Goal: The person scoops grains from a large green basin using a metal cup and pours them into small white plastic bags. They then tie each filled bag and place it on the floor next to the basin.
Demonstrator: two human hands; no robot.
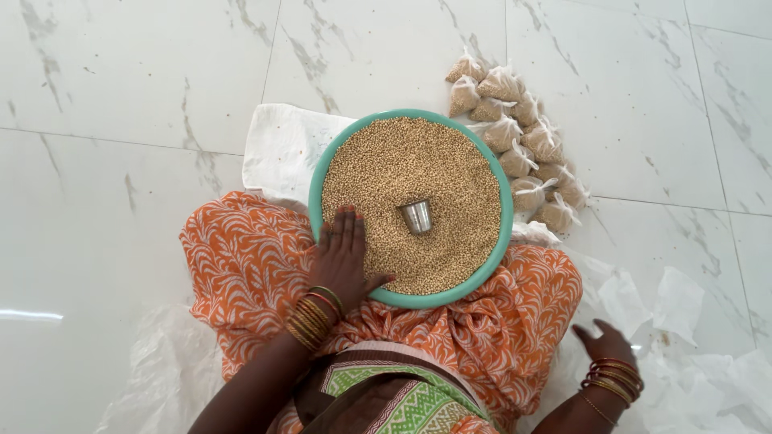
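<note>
Grain point(402, 169) in round teal basin point(318, 181), perhaps plastic

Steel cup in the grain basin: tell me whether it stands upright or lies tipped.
Upright. The steel cup stands in the grain with its open mouth facing up, inside the teal basin; whether it holds grain, cannot tell.

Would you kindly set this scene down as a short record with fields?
Setting: white marble floor
Main vessel: teal basin full of tan grain
In the grain: small steel cup, upright
Left hand: flat on the grain at the basin's near rim
Right hand: on clear plastic bags on the floor
Beyond the basin: pile of small filled bags
</note>
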